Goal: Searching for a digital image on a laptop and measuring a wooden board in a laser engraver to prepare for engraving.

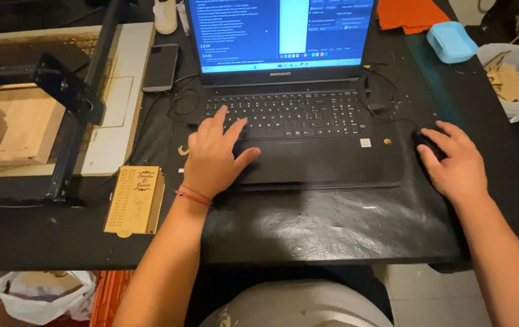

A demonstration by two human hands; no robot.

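A person sits at a black desk working on an open laptop at centre frame. The left hand rests loosely on the left side of the keyboard, fingers spread and grasping nothing, thumb lying toward the touchpad. The right hand, at right of frame, is cupped over a dark mouse, of which only the near edge shows.

The screen is lit with windows of text and settings, so the computer work appears to be under way rather than finished; how much is left cannot be told from here.

At upper left a frame-mounted cutting machine stands over pale wooden boards. Below it, at the desk's left edge, lies an engraved wooden piece, which looks completed. A phone lies left of the laptop.

At far right a white plastic bag holds wooden offcuts. A light blue case at upper right is closed, contents unseen. Another white bag sits on the floor at lower left, contents unclear.
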